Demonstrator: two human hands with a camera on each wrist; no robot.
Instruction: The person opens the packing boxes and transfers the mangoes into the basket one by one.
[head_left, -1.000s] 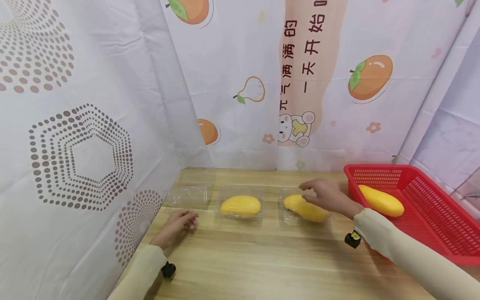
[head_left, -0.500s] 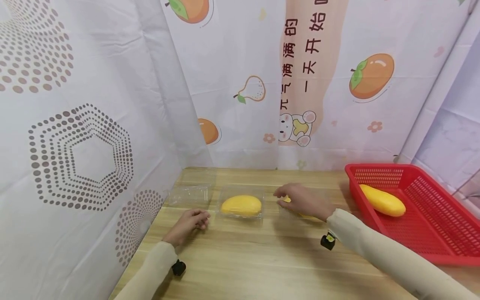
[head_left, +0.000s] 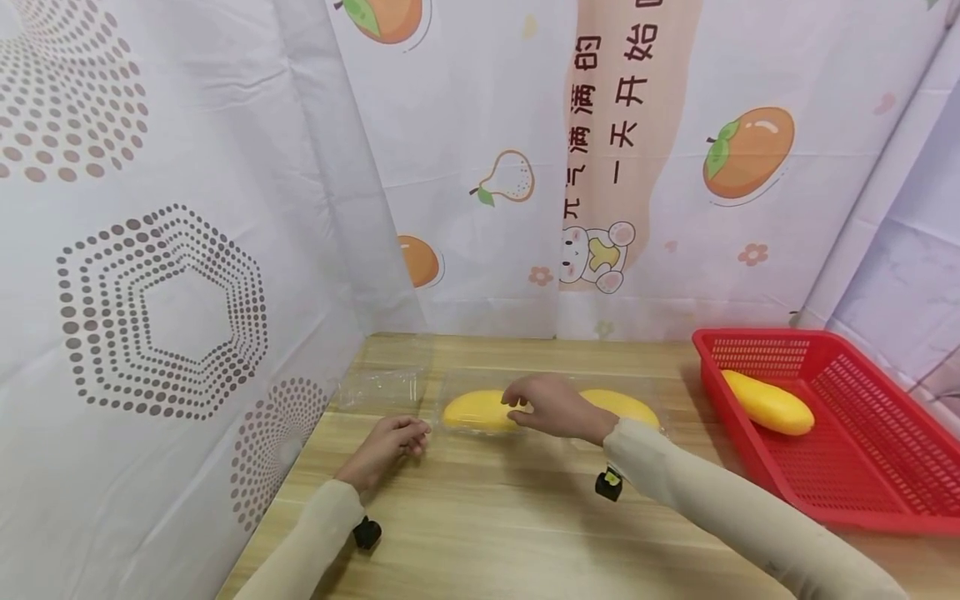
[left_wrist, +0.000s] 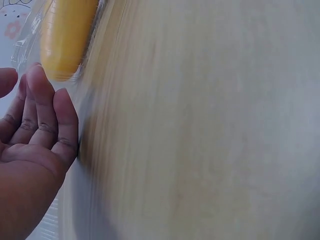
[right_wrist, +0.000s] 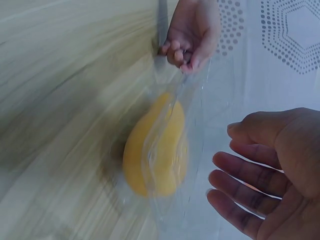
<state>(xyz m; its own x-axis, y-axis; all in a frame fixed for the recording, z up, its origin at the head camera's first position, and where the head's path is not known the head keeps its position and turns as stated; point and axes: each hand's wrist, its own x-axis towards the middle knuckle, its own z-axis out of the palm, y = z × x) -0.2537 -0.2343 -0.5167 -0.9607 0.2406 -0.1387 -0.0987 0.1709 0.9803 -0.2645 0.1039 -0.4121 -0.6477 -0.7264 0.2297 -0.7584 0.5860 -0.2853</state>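
Observation:
A yellow mango [head_left: 474,410] lies in a clear plastic box [right_wrist: 187,192] near the middle of the table. Over its right end hovers my right hand [head_left: 553,406], fingers loosely bent and apart from the box in the right wrist view. Behind that hand, a second mango [head_left: 626,406] sits in another clear box, partly hidden. My left hand [head_left: 386,450] is just left of the first box, fingers relaxed and holding nothing. Its fingertips are close to the boxed mango [left_wrist: 67,42] in the left wrist view; contact with the box is unclear.
At the back left stands a clear plastic box [head_left: 378,390] with its lid raised. A red basket [head_left: 862,467] at the right holds another yellow mango [head_left: 771,404]. Printed curtains [head_left: 465,100] close off the table's back and left.
My right hand has moved left, from over the right mango to the right end of the middle one. The left hand has shifted slightly right, towards the middle box.

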